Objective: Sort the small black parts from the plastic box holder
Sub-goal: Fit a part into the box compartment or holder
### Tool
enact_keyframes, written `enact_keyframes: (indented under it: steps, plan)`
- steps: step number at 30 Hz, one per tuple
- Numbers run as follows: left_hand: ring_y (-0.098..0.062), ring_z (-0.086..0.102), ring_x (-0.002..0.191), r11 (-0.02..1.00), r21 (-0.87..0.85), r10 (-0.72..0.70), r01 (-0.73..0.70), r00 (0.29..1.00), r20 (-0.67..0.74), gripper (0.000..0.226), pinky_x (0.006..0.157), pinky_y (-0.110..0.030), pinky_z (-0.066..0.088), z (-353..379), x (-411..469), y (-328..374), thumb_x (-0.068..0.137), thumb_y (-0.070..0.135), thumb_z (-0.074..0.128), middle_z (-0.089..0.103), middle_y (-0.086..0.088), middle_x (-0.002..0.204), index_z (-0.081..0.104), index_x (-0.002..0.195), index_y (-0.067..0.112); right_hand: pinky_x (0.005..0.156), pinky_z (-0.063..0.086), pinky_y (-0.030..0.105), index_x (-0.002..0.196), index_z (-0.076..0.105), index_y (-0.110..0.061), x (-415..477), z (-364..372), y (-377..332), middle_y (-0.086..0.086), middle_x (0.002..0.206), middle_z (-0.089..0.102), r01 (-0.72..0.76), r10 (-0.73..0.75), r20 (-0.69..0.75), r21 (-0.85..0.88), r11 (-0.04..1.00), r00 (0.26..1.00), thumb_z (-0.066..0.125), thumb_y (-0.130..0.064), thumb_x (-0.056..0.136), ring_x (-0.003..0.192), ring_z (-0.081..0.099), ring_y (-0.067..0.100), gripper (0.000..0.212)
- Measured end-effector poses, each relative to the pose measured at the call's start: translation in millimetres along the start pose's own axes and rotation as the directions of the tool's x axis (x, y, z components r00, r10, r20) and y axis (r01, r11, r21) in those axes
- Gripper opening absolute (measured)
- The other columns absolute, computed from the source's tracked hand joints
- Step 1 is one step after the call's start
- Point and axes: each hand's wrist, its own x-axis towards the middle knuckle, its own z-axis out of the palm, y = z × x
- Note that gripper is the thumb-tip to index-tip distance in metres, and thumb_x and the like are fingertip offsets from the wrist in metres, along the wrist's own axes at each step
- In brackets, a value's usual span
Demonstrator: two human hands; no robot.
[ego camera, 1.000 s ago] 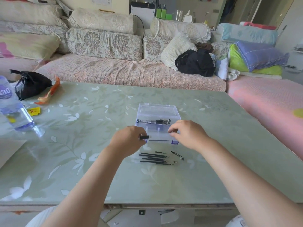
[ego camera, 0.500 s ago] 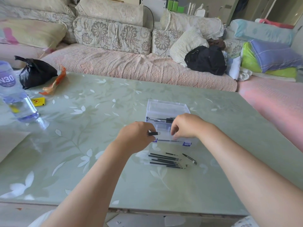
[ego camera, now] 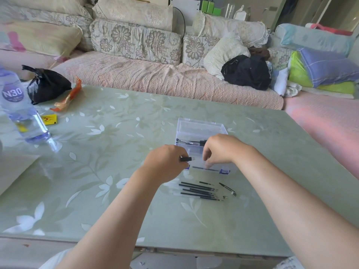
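Your table [ego camera: 116,191] is a pale green glass top with a leaf pattern, and most of the clutter sits well off to your left: a water bottle [ego camera: 17,111] with a purple label, a knotted black plastic bag [ego camera: 46,85], an orange wrapper [ego camera: 67,98] beside it and a small yellow packet [ego camera: 49,119]. Beyond the far edge runs a sofa [ego camera: 155,78] with floral cushions and a black bundle of cloth [ego camera: 246,71]. None of this lies between you and the work.

The clear plastic box [ego camera: 200,129] stands open in the middle of the table, with a few black pen parts [ego camera: 191,141] lying across its inside. Between the box and you, a row of thin black refills [ego camera: 198,190] lies side by side on the glass, with a darker clip-like piece [ego camera: 227,189] just to their right.

Your left hand [ego camera: 165,164] hovers at the box's near left corner, knuckles up, fingers curled tight around a short black part [ego camera: 185,159] whose end sticks out toward your right hand. Your right hand [ego camera: 221,150] arches over the near half of the box, wrist raised, fingers pointing down and loosely bunched; I cannot tell whether they have hold of anything.
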Motion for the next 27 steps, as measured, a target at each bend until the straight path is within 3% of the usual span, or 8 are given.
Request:
enact_keyframes:
  steps: [2, 4, 8, 11, 15, 20, 24, 27]
  plan:
    - [-0.02, 0.06, 0.089, 1.0, 0.012, 0.003, -0.003, 1.0, -0.005, 0.016, 0.075, -0.03, 0.051, -0.4, -1.2, -1.1, 0.09, 0.035, 0.06, 0.068, 0.006, 0.099, 0.068, 0.103, 0.031, 0.066, 0.048, 0.024, 0.084, 0.074, -0.032, 1.3, 2.6, -0.2, -0.021, 0.085, 0.069, 0.012, -0.013, -0.037, -0.045, 0.999, 0.999, 0.068, -0.03, 0.075, 0.085, 0.061, 0.007, 0.011]
    - [-0.02, 0.061, 0.09, 1.0, 0.013, 0.004, -0.004, 1.0, -0.005, 0.016, 0.076, -0.031, 0.052, -0.5, -2.0, -2.1, 0.09, 0.034, 0.06, 0.068, 0.006, 0.099, 0.069, 0.103, 0.03, 0.064, 0.045, 0.025, 0.082, 0.073, -0.031, 2.4, 5.2, -0.1, -0.019, 0.086, 0.069, 0.014, -0.016, -0.058, -0.046, 0.999, 0.998, 0.06, -0.023, 0.078, 0.086, 0.061, 0.01, 0.016]
    - [-0.02, 0.062, 0.09, 1.0, 0.004, -0.003, 0.003, 1.0, -0.016, 0.016, 0.077, -0.032, 0.053, -1.6, -2.8, -2.6, 0.089, 0.034, 0.06, 0.068, 0.007, 0.099, 0.069, 0.102, 0.03, 0.066, 0.05, 0.025, 0.081, 0.074, -0.032, -0.4, 0.1, -0.7, -0.02, 0.083, 0.07, 0.003, -0.003, -0.01, -0.007, 1.0, 1.0, 0.071, -0.037, 0.075, 0.082, 0.061, 0.006, 0.008]
    - [-0.02, 0.061, 0.091, 1.0, 0.003, 0.003, -0.003, 1.0, -0.015, 0.016, 0.077, -0.033, 0.053, -1.3, -3.0, -2.9, 0.089, 0.034, 0.06, 0.069, 0.007, 0.1, 0.069, 0.102, 0.031, 0.058, 0.047, 0.022, 0.081, 0.074, -0.03, 0.9, 3.3, -1.5, -0.017, 0.08, 0.071, -0.003, 0.003, -0.005, -0.069, 0.998, 1.0, 0.075, -0.028, 0.069, 0.081, 0.063, 0.009, 0.012]
    - [-0.018, 0.061, 0.091, 1.0, 0.01, 0.002, -0.002, 1.0, -0.007, 0.017, 0.077, -0.03, 0.052, -1.3, -3.3, -3.2, 0.09, 0.036, 0.059, 0.068, 0.01, 0.1, 0.068, 0.104, 0.032, 0.051, 0.037, 0.021, 0.069, 0.07, -0.025, 3.3, 5.7, -3.9, -0.013, 0.075, 0.07, -0.004, 0.001, -0.027, -0.141, 0.99, 1.0, 0.063, -0.012, 0.067, 0.075, 0.061, 0.015, 0.015]
    - [-0.014, 0.06, 0.076, 1.0, -0.03, -0.006, 0.006, 1.0, 0.024, 0.017, 0.066, -0.027, 0.046, -3.7, -5.4, -2.0, 0.089, 0.047, 0.057, 0.067, 0.009, 0.087, 0.067, 0.094, 0.035, 0.06, 0.039, 0.025, 0.078, 0.07, -0.031, -4.9, 2.1, -2.0, -0.017, 0.084, 0.068, 0.02, -0.024, -0.031, -0.109, 0.994, 0.999, 0.059, -0.017, 0.076, 0.084, 0.059, 0.012, 0.017]
    - [-0.014, 0.06, 0.079, 1.0, -0.004, -0.007, 0.007, 0.999, 0.037, 0.018, 0.064, -0.026, 0.044, -6.0, -6.4, -4.2, 0.09, 0.048, 0.058, 0.068, 0.01, 0.089, 0.069, 0.094, 0.034, 0.067, 0.04, 0.027, 0.08, 0.061, -0.033, -17.9, -5.0, 0.5, -0.014, 0.091, 0.066, -0.003, -0.011, -0.15, -0.092, 0.996, 0.989, 0.055, -0.022, 0.081, 0.087, 0.056, 0.014, 0.012]
    - [-0.013, 0.059, 0.076, 1.0, 0.007, -0.007, 0.007, 0.999, 0.042, 0.018, 0.06, -0.024, 0.042, -6.2, -6.8, -6.2, 0.091, 0.046, 0.058, 0.069, 0.011, 0.092, 0.068, 0.094, 0.031, 0.075, 0.042, 0.027, 0.093, 0.068, -0.035, -33.2, -10.9, 3.9, -0.015, 0.096, 0.068, -0.004, -0.013, -0.253, -0.067, 0.998, 0.967, 0.057, -0.025, 0.084, 0.093, 0.059, 0.015, 0.017]
